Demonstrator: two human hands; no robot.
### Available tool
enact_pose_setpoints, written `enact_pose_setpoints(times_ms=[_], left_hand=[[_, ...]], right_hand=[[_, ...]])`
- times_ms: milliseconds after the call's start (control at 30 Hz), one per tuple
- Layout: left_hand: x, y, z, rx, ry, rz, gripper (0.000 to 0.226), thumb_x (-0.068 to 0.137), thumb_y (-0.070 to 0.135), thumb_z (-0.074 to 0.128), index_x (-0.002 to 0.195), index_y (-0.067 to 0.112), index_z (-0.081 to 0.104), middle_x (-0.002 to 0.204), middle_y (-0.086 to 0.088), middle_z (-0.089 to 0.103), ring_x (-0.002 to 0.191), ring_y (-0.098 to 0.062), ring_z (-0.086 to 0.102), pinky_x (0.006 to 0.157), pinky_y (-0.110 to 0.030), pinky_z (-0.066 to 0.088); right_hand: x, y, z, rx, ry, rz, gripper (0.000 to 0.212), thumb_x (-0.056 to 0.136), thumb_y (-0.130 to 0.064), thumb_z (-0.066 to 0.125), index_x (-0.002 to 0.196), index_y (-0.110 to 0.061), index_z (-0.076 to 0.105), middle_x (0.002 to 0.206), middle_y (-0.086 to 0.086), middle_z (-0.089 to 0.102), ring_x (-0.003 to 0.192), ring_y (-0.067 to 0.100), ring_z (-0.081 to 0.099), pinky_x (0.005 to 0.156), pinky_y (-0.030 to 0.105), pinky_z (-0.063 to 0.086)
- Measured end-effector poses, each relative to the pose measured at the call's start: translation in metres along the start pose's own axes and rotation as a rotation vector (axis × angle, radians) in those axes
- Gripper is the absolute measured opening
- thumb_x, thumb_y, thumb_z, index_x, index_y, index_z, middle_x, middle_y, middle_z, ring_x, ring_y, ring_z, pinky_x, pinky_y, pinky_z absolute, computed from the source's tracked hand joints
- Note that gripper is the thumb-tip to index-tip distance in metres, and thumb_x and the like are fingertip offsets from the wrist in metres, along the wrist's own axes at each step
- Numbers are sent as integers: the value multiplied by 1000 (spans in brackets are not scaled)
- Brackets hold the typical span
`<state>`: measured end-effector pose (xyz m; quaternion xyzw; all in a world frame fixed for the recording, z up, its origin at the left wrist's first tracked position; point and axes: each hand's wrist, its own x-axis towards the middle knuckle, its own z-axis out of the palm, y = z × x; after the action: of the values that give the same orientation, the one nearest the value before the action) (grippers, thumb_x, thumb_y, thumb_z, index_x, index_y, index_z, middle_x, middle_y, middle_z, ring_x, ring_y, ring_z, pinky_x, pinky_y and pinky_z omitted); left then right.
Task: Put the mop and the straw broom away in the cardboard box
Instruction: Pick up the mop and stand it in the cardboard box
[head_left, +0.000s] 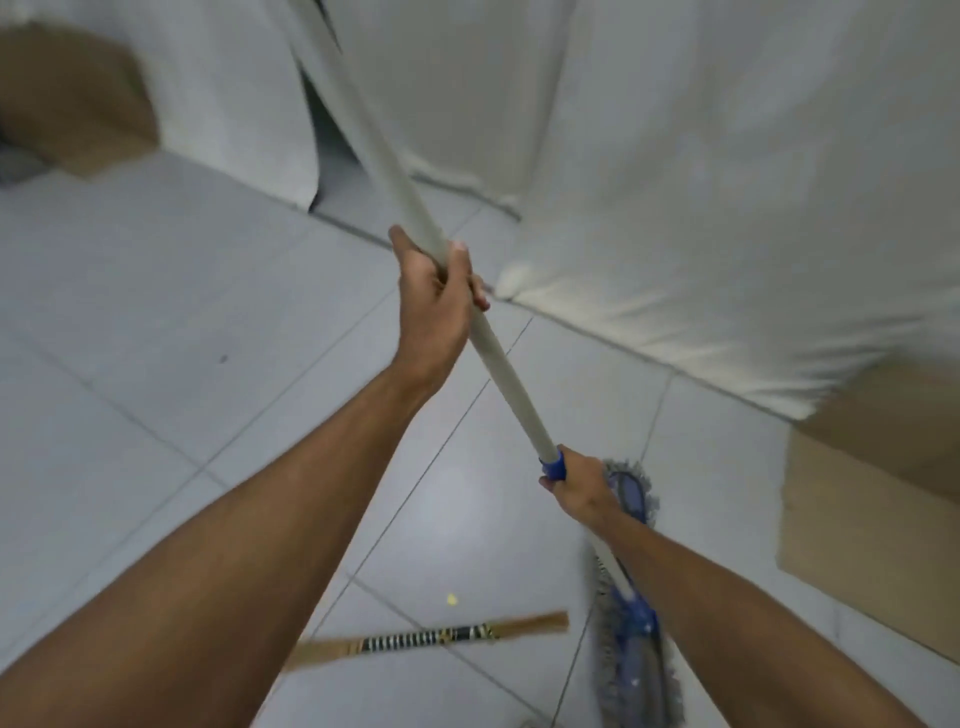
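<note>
I hold the mop by its long grey handle (511, 379), which slants from the top centre down to the lower right. My left hand (434, 306) grips the handle at mid-height. My right hand (579, 486) grips it lower, at a blue collar. The blue and grey fringed mop head (636, 649) hangs near the floor at the bottom right. The straw broom (431, 638), with a black-and-white banded grip, lies flat on the tiles behind my arms. A cardboard box (872, 525) stands at the right edge.
White cloth sheets (727, 197) hang down to the grey tiled floor (156, 312) across the back and right. Another brown cardboard piece (78, 109) sits at the far left. A small yellow scrap (452, 600) lies on the floor near the broom.
</note>
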<state>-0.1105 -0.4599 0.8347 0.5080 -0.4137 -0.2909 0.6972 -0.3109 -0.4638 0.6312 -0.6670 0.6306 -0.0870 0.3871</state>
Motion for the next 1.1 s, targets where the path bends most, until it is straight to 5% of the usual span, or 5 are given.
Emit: enact_pose_setpoints(times_ms=[167, 400, 533, 667, 1100], left_hand=[[18, 154, 113, 5, -351, 123, 15, 101, 14, 44, 101, 14, 29, 79, -5, 45, 55, -19, 51, 62, -41, 54], [1, 319, 246, -33, -706, 289, 15, 101, 14, 44, 97, 15, 29, 86, -11, 39, 61, -28, 47, 63, -49, 51], [-34, 374, 313, -104, -913, 323, 13, 104, 23, 41, 100, 15, 31, 85, -12, 40, 64, -28, 47, 62, -44, 51], [-48, 387, 360, -240, -1025, 298, 25, 105, 35, 28, 108, 14, 43, 80, -5, 48, 63, -22, 49, 62, -38, 49], [-19, 310, 531, -353, -1153, 234, 28, 105, 31, 34, 109, 13, 54, 78, -8, 52, 64, -25, 51, 66, -46, 45]], right_hand=[[-67, -39, -130, 167, 192, -25, 17, 85, -1, 65, 85, -14, 53, 84, 5, 58, 76, 20, 53, 63, 20, 43], [-137, -59, -281, 254, 440, -86, 15, 86, -7, 62, 82, -8, 48, 75, 5, 56, 63, 13, 50, 51, 10, 38], [-163, -38, -343, 327, 550, -59, 12, 88, -17, 60, 91, -7, 53, 82, 11, 61, 67, 19, 57, 60, 21, 45], [-165, -16, -382, 408, 608, -72, 14, 88, -18, 62, 94, -8, 55, 88, 15, 62, 68, 22, 58, 70, 40, 54], [-73, 89, -478, 484, 690, -13, 13, 89, -9, 61, 88, -13, 48, 76, 5, 53, 61, 15, 52, 63, 29, 47]])
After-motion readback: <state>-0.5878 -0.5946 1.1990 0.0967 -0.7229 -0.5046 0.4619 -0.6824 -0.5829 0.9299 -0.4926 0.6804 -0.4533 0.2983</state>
